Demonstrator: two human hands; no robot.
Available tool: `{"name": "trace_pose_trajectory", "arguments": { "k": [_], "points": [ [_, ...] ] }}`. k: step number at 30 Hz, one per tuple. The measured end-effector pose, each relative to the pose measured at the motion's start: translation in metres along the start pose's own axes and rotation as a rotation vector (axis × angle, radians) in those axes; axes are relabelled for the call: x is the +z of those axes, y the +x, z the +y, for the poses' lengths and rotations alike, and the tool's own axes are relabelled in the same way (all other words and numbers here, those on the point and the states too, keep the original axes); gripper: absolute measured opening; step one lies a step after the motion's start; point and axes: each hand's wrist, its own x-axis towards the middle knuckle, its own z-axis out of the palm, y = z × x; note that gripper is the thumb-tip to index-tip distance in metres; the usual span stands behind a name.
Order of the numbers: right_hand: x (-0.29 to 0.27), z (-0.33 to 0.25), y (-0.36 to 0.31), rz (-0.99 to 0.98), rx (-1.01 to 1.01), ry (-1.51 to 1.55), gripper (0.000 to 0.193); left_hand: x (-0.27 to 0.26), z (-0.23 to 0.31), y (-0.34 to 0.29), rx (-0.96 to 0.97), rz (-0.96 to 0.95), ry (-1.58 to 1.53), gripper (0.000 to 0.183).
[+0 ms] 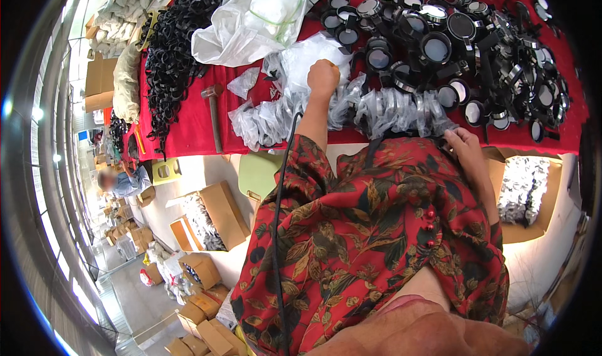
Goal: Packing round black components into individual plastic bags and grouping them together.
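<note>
Red cloth point(188, 127) | clear crinkled bags point(401, 112), silvery-grey, rowed | right hand point(464, 145) alongside

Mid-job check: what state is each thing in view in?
Left hand: closed fist, contents hidden
Bagged pieces: wrapped, lined up
Right hand: at their right end, grip unclear
Round black pieces: unbagged, heaped
Black loops: heaped
Hammer: lying down
Left carton: open, filled
Right carton: open, filled

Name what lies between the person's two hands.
In the head view, a row of plastic-wrapped items lies between left hand and right hand.
</note>
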Motion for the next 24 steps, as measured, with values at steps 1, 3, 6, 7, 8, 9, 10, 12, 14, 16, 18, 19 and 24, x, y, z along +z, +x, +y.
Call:
{"name": "trace_pose_trajectory", "arguments": {
  "k": [1,3,6,7,8,9,10,12,14,16,18,19,24],
  "points": [
    [0.000,0.008,0.005,0.026,0.036,0.133,0.027,-0.002,-0.003,0.000,0.005,0.000,-0.002,0.019],
    [-0.001,0.011,0.001,-0.006,0.002,0.054,0.029,-0.005,-0.012,0.000,-0.033,-0.089,-0.186,0.022],
    [-0.005,0.005,-0.019,-0.119,-0.098,-0.136,0.035,-0.007,-0.031,0.001,-0.095,-0.114,-0.253,0.022],
    [-0.008,0.004,-0.025,-0.184,-0.160,-0.238,0.039,-0.008,-0.032,0.002,-0.095,-0.113,-0.259,0.022],
    [-0.010,0.007,-0.027,-0.231,-0.158,-0.175,0.041,-0.009,-0.035,0.001,-0.096,-0.057,-0.319,0.020],
    [-0.010,0.003,-0.032,-0.228,-0.155,-0.177,0.041,-0.011,-0.034,-0.002,-0.094,-0.005,-0.378,0.019],
    [-0.012,-0.005,-0.037,-0.254,-0.148,-0.249,0.042,-0.013,-0.033,-0.004,-0.094,-0.007,-0.381,0.019],
    [-0.012,-0.011,-0.042,-0.278,-0.140,-0.325,0.043,-0.018,-0.030,-0.007,-0.120,0.050,-0.429,0.020],
    [-0.016,-0.011,-0.045,-0.343,-0.147,-0.370,0.045,-0.022,-0.026,-0.007,-0.126,0.082,-0.416,0.022],
    [-0.017,-0.005,-0.047,-0.324,-0.170,-0.374,0.046,-0.023,-0.027,-0.008,-0.135,0.116,-0.396,0.024],
    [-0.016,-0.001,-0.050,-0.309,-0.191,-0.377,0.046,-0.022,-0.031,-0.008,-0.188,0.130,-0.503,0.026],
    [-0.015,-0.001,-0.052,-0.252,-0.189,-0.291,0.046,-0.019,-0.037,-0.007,-0.193,0.131,-0.502,0.026],
    [-0.017,0.022,-0.053,-0.176,-0.072,-0.163,0.047,-0.012,-0.050,-0.004,-0.291,0.123,-0.924,0.019]
  ]
}}
